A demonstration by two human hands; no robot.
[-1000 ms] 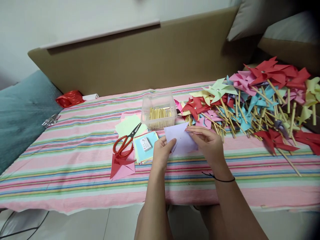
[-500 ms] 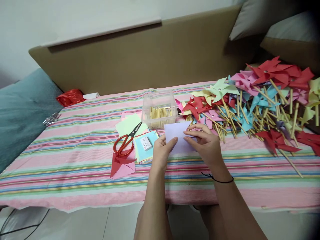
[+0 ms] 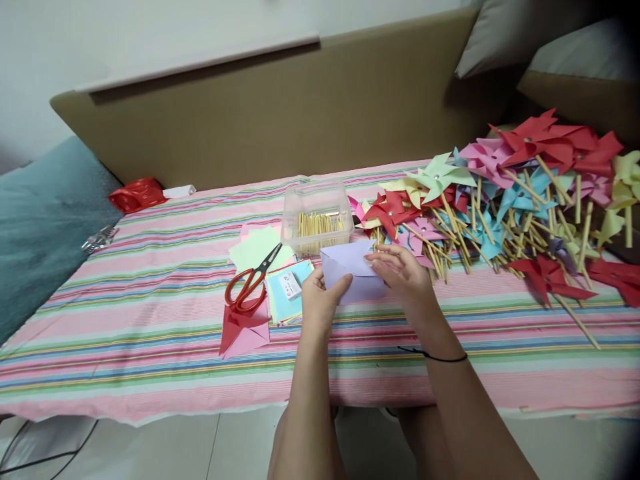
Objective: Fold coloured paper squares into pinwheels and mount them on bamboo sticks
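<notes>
left hand [image 3: 318, 297] pinches purple paper [image 3: 365, 287], with right hand [image 3: 407, 277], grip unclear, at its right edge.

Pale wall [image 3: 200, 30] behind, olive-brown backrest [image 3: 280, 120] against it. Striped cloth [image 3: 125, 300] in front, teal upholstery [image 3: 50, 220] left, grey cushions [image 3: 493, 37] upper right. Light tiled floor [image 3: 250, 443]. Upper-right corner dark.

Your only view comes from the camera on your head, facing forward and down. It looks along your forearms [image 3: 313, 380], with your left hand [image 3: 320, 293] and right hand [image 3: 411, 283] close and near the middle. Your legs [image 3: 425, 433] and floor [image 3: 245, 440] fill the bottom; sofa back [image 3: 250, 127] and wall [image 3: 200, 33] stand farther off, at the top.
</notes>
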